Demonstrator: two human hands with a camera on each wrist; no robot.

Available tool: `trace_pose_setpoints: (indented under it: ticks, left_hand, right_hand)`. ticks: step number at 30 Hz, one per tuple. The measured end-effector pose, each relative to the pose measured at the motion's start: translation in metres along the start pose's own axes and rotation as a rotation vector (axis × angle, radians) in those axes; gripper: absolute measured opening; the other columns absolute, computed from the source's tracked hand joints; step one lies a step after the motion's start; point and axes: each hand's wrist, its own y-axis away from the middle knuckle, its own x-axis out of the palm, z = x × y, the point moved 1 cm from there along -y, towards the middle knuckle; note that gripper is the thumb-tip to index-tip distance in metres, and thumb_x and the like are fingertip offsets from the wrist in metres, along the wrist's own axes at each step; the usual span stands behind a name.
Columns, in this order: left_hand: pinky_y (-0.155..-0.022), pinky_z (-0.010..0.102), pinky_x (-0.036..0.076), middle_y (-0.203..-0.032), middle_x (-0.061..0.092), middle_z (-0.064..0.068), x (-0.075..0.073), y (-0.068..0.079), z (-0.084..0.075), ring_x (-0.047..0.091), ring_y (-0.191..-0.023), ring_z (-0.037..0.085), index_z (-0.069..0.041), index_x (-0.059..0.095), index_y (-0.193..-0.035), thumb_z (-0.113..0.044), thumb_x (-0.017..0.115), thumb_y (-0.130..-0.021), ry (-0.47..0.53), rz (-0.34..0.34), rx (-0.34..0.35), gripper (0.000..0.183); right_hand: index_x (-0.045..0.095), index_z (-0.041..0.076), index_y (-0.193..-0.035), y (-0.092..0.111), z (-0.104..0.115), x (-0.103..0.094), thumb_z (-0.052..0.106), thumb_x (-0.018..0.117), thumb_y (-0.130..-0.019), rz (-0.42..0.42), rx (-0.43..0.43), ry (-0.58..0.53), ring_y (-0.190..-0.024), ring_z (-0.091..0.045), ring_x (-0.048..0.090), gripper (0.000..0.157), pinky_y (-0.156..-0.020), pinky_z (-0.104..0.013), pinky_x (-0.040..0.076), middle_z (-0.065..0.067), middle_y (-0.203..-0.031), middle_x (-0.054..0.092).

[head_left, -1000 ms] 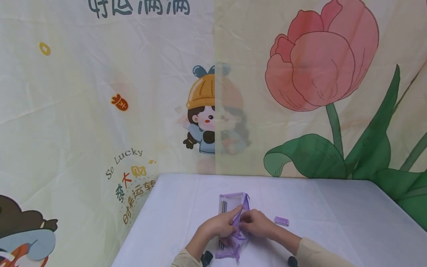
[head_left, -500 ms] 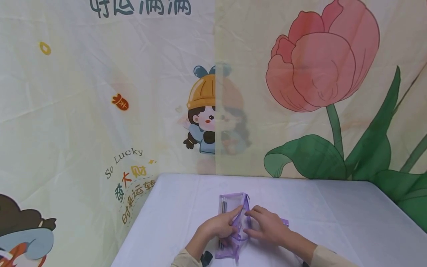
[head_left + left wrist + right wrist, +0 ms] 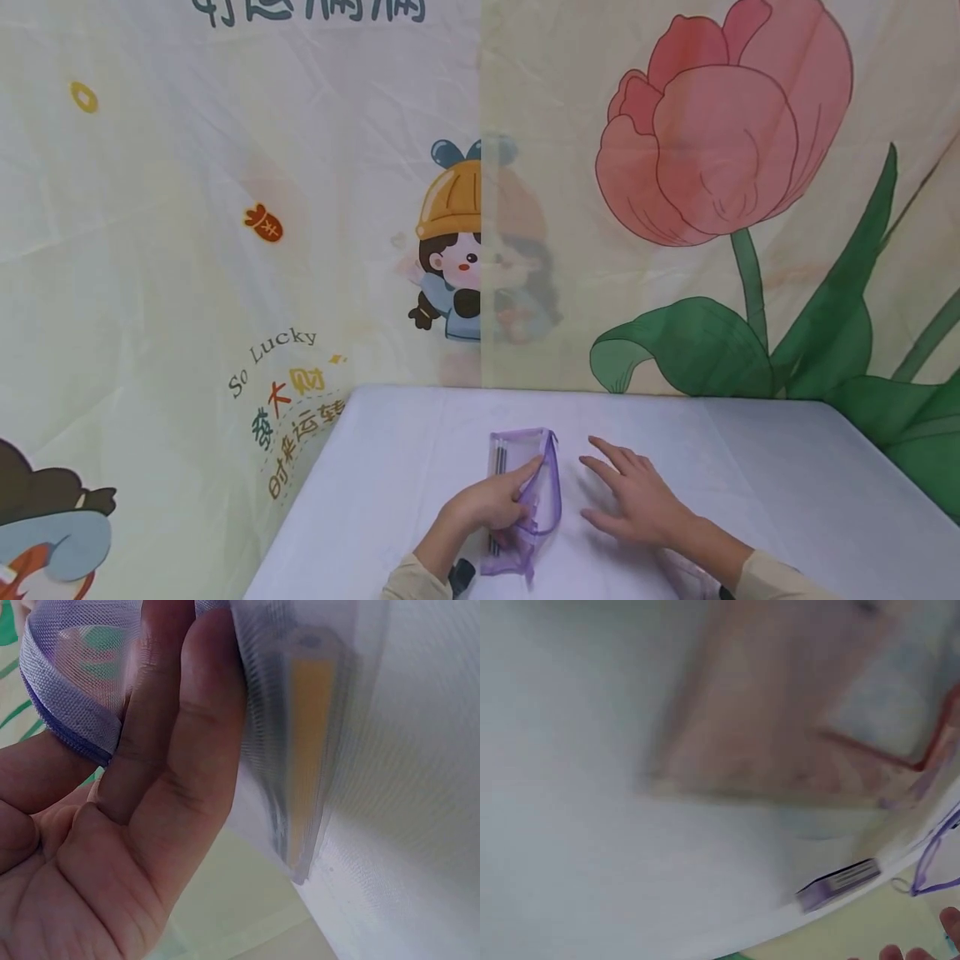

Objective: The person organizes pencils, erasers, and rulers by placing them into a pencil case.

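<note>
1. Head view: the purple mesh pencil case (image 3: 517, 448) lies on the white table (image 3: 750, 483), towards 6 o'clock from the middle.
2. The left hand (image 3: 487, 507) reaches in from 8 o'clock and grips the case, its index finger stretched towards 1 o'clock.
3. Along the case's 9 o'clock side run several slim sticks (image 3: 500, 454); on its 3 o'clock side the purple zip edge (image 3: 557, 483) bows outward.
4. The right hand (image 3: 641, 500) is at 3 o'clock from the case, near but apart from it, fingers spread and holding nothing.
5. Left wrist view: a yellow-orange strip (image 3: 309, 750) shows through translucent material, towards 1 o'clock from the middle.
6. Right wrist view: a small purple-and-white block (image 3: 840, 885) sits between 4 and 5 o'clock; towards 1 o'clock is a pinkish-brown shape (image 3: 757, 712), too blurred to identify.
7. Behind the table, a printed pink tulip (image 3: 720, 142) fills 2 o'clock.
</note>
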Motion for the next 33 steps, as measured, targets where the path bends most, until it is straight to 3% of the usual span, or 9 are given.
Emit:
trace_pose_setpoints:
  ticks: [8, 15, 17, 20, 23, 26, 29, 33]
  left_hand:
    - [-0.044, 0.037, 0.059, -0.071, 0.050, 0.007, 0.000, 0.001, 0.001, 0.060, -0.048, 0.023, -0.025, 0.029, -0.157, 0.006, 0.062, -0.089, 0.006, -0.003, 0.009, 0.082]
    - [-0.045, 0.038, 0.060, -0.071, 0.052, 0.009, 0.001, 0.002, 0.002, 0.062, -0.049, 0.026, -0.027, 0.028, -0.157, 0.005, 0.062, -0.089, 0.002, -0.006, 0.003, 0.083]
    - [-0.045, 0.037, 0.060, -0.080, 0.058, 0.016, 0.001, 0.001, 0.003, 0.063, -0.050, 0.027, -0.028, 0.028, -0.157, 0.005, 0.062, -0.089, -0.007, -0.011, 0.001, 0.083]
    - [-0.045, 0.037, 0.060, -0.109, 0.060, 0.030, 0.001, 0.001, 0.002, 0.064, -0.052, 0.028, -0.028, 0.029, -0.157, 0.005, 0.063, -0.088, -0.019, -0.016, 0.003, 0.083]
    - [-0.045, 0.037, 0.059, -0.128, 0.054, 0.031, 0.000, 0.001, 0.002, 0.064, -0.052, 0.027, -0.028, 0.029, -0.157, 0.005, 0.063, -0.089, -0.026, -0.017, 0.004, 0.083]
    - [-0.044, 0.037, 0.059, -0.115, 0.059, 0.027, 0.000, 0.000, 0.003, 0.063, -0.052, 0.026, -0.029, 0.029, -0.157, 0.006, 0.062, -0.088, -0.017, -0.015, 0.004, 0.084]
    - [-0.043, 0.036, 0.059, -0.092, 0.059, 0.019, 0.000, -0.001, 0.004, 0.061, -0.051, 0.023, -0.031, 0.029, -0.156, 0.006, 0.062, -0.088, -0.015, -0.017, 0.003, 0.084]
    - [-0.044, 0.036, 0.059, -0.092, 0.060, 0.018, 0.001, -0.001, 0.004, 0.061, -0.051, 0.023, -0.032, 0.029, -0.156, 0.005, 0.062, -0.088, -0.026, -0.018, 0.004, 0.085]
  right_hand:
    - [0.051, 0.021, -0.145, 0.023, -0.031, 0.000, 0.056, 0.073, -0.078, 0.011, 0.080, 0.059, -0.129, -0.036, 0.046, 0.078, -0.097, -0.065, 0.044, -0.016, -0.160, 0.029]
    - [0.044, 0.022, -0.149, 0.037, -0.053, -0.002, 0.058, 0.069, -0.081, 0.048, 0.160, 0.060, -0.137, -0.044, 0.036, 0.082, -0.101, -0.076, 0.033, -0.013, -0.165, 0.016]
    - [0.043, 0.022, -0.150, 0.040, -0.057, -0.004, 0.058, 0.068, -0.082, 0.053, 0.178, 0.061, -0.137, -0.046, 0.034, 0.082, -0.101, -0.077, 0.031, -0.010, -0.166, 0.011]
    - [0.041, 0.022, -0.151, 0.043, -0.062, -0.007, 0.059, 0.067, -0.083, 0.064, 0.196, 0.065, -0.138, -0.047, 0.033, 0.082, -0.102, -0.078, 0.029, -0.009, -0.167, 0.006]
    - [0.040, 0.023, -0.152, 0.045, -0.067, -0.010, 0.058, 0.067, -0.083, 0.069, 0.212, 0.069, -0.138, -0.048, 0.032, 0.082, -0.101, -0.080, 0.028, -0.011, -0.167, 0.007]
    - [0.037, 0.024, -0.153, 0.046, -0.073, -0.013, 0.059, 0.066, -0.084, 0.093, 0.251, 0.062, -0.139, -0.049, 0.030, 0.082, -0.103, -0.082, 0.023, -0.012, -0.167, 0.004]
    - [0.035, 0.026, -0.154, 0.046, -0.080, -0.017, 0.062, 0.064, -0.084, 0.132, 0.291, 0.068, -0.140, -0.050, 0.027, 0.084, -0.105, -0.083, 0.019, -0.013, -0.167, 0.004]
    - [0.034, 0.025, -0.154, 0.048, -0.088, -0.020, 0.064, 0.062, -0.084, 0.164, 0.317, 0.081, -0.140, -0.051, 0.027, 0.085, -0.104, -0.084, 0.016, -0.017, -0.165, 0.008]
